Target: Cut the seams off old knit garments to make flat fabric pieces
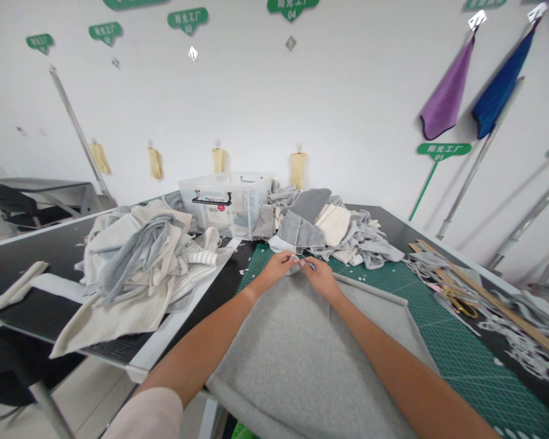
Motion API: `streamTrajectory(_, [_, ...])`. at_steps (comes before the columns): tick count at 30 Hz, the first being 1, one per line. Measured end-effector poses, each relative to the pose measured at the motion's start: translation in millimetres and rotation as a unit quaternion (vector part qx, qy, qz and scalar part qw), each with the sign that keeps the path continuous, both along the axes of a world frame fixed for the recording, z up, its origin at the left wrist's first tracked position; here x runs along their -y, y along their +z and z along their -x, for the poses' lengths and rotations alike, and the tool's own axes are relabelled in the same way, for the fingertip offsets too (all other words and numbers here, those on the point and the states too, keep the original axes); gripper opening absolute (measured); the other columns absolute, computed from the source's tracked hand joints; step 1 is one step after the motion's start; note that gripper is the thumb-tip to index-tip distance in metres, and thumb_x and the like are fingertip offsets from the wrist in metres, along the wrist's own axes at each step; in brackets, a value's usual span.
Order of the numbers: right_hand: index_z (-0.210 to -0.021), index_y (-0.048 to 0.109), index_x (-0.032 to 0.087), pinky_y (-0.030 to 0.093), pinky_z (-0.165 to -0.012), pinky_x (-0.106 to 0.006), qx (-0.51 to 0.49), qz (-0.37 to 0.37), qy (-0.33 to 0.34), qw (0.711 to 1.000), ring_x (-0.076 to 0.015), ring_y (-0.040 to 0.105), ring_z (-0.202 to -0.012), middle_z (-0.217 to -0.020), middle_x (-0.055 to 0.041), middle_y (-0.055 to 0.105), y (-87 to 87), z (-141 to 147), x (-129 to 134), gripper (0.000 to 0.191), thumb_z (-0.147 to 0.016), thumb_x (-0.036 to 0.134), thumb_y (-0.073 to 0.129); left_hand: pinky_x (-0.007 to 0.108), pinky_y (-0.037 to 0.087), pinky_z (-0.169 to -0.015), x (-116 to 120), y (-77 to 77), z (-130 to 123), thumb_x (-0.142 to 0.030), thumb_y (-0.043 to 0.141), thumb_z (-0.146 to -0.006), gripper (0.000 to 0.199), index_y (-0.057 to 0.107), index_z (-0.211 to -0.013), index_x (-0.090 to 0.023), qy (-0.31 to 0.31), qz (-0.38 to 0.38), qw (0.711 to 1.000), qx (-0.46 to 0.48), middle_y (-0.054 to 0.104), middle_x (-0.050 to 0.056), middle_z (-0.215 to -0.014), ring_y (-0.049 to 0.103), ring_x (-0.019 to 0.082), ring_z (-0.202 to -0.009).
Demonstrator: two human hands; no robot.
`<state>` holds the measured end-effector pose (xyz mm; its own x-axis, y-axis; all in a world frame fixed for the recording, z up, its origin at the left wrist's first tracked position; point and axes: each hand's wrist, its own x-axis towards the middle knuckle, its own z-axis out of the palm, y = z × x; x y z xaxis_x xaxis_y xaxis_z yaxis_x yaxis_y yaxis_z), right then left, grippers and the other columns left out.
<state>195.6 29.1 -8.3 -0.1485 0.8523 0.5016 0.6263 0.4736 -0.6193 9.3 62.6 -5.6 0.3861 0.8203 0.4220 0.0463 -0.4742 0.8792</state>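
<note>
A large grey cloth point(311, 347) is spread over the green cutting mat point(466, 347) and hangs past the table's front edge. At its far edge, my left hand point(279, 268) pinches a gathered bit of the cloth. Close beside it on the right, my right hand point(321, 277) is closed around a small blue and dark tool point(310, 264), whose tip is too small to make out. Both hands rest near the heap of grey and cream scraps.
Grey and cream cloths point(132, 250) are heaped at the left. Behind are a clear plastic box point(224, 204) and a scrap pile point(329, 225). At the right lie gold-handled scissors point(460, 303), long wooden strips point(507, 314) and white trimmings point(526, 350).
</note>
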Motion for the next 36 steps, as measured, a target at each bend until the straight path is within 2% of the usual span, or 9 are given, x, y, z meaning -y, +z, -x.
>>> streamTrajectory(3, [-0.093, 0.071, 0.023, 0.040, -0.067, -0.028, 0.000, 0.013, -0.003, 1.000, -0.0195, 0.060, -0.075, -0.083, -0.0016, 0.071, -0.7, 1.4, 0.4, 0.036, -0.095, 0.052, 0.049, 0.024, 0.035, -0.063, -2.8, -3.3, -0.1, -0.062, 0.065, -0.083, 0.049, 0.061, -0.079, -0.013, 0.022, 0.007, 1.000, -0.004, 0.054, -0.001, -0.070, 0.046, 0.011, -0.066])
streamTrajectory(7, [-0.094, 0.070, 0.023, 0.040, -0.067, -0.027, -0.007, 0.009, -0.013, 1.000, -0.0195, 0.061, -0.075, -0.084, -0.0019, 0.072, -1.3, 1.3, 0.6, 0.034, -0.093, 0.052, 0.053, 0.023, 0.033, -0.062, -2.0, -4.2, 0.5, -0.058, 0.063, -0.086, 0.045, 0.060, -0.077, -0.014, 0.025, -0.003, 1.000, -0.016, 0.052, -0.003, -0.068, 0.045, 0.010, -0.065])
streamTrajectory(13, [-0.088, 0.072, 0.023, 0.041, -0.070, -0.028, 0.009, 0.015, 0.016, 1.000, -0.0199, 0.061, -0.077, -0.083, -0.0015, 0.072, -0.3, 0.1, -0.6, 0.038, -0.096, 0.051, 0.048, 0.025, 0.042, -0.074, 4.7, 2.6, 0.0, -0.054, 0.064, -0.085, 0.042, 0.068, -0.085, -0.013, -0.001, 0.014, 1.000, 0.005, 0.065, 0.003, -0.080, 0.056, 0.014, -0.076])
streamTrajectory(15, [-0.088, 0.072, 0.023, 0.041, -0.071, -0.028, 0.005, 0.017, 0.028, 0.999, -0.0199, 0.062, -0.078, -0.084, -0.0012, 0.072, -0.7, -0.1, -1.0, 0.039, -0.096, 0.052, 0.048, 0.026, 0.043, -0.075, 5.7, 3.3, 0.3, -0.055, 0.063, -0.085, 0.042, 0.068, -0.084, -0.013, 0.008, 0.016, 1.000, -0.004, 0.066, 0.004, -0.082, 0.057, 0.016, -0.078])
streamTrajectory(19, [-0.091, 0.070, 0.023, 0.041, -0.069, -0.028, -0.037, 0.015, -0.009, 0.999, -0.0197, 0.059, -0.074, -0.082, -0.0008, 0.070, -2.7, -2.2, -2.7, 0.035, -0.093, 0.053, 0.052, 0.024, 0.039, -0.068, 5.1, 0.1, 1.2, -0.055, 0.064, -0.084, 0.042, 0.064, -0.078, -0.014, 0.051, 0.002, 0.998, -0.029, 0.060, 0.000, -0.072, 0.052, 0.014, -0.071])
streamTrajectory(23, [-0.095, 0.071, 0.023, 0.041, -0.067, -0.028, -0.072, 0.025, -0.021, 0.997, -0.0195, 0.059, -0.072, -0.084, -0.0006, 0.071, -1.9, -4.0, -3.6, 0.033, -0.089, 0.052, 0.057, 0.023, 0.035, -0.063, 4.7, -3.3, -0.1, -0.052, 0.065, -0.084, 0.040, 0.063, -0.075, -0.014, 0.062, -0.018, 0.996, -0.066, 0.056, -0.002, -0.068, 0.048, 0.012, -0.065])
streamTrajectory(30, [-0.091, 0.074, 0.022, 0.042, -0.067, -0.028, -0.052, 0.032, -0.014, 0.998, -0.0195, 0.061, -0.073, -0.081, -0.0008, 0.072, 1.7, -3.2, -2.0, 0.031, -0.088, 0.049, 0.059, 0.023, 0.041, -0.069, 12.7, -0.9, -2.7, -0.048, 0.061, -0.087, 0.036, 0.072, -0.081, -0.014, 0.081, -0.074, 0.986, -0.123, 0.068, 0.003, -0.077, 0.057, 0.015, -0.073])
streamTrajectory(36, [-0.093, 0.071, 0.021, 0.045, -0.075, -0.031, -0.051, 0.027, -0.022, 0.998, -0.0223, 0.065, -0.084, -0.090, -0.0041, 0.075, -6.2, -7.7, -9.6, 0.033, -0.091, 0.048, 0.051, 0.024, 0.043, -0.070, 10.4, -3.0, -2.2, -0.050, 0.058, -0.089, 0.038, 0.076, -0.091, -0.016, 0.059, -0.065, 0.986, -0.140, 0.072, 0.003, -0.082, 0.061, 0.016, -0.076])
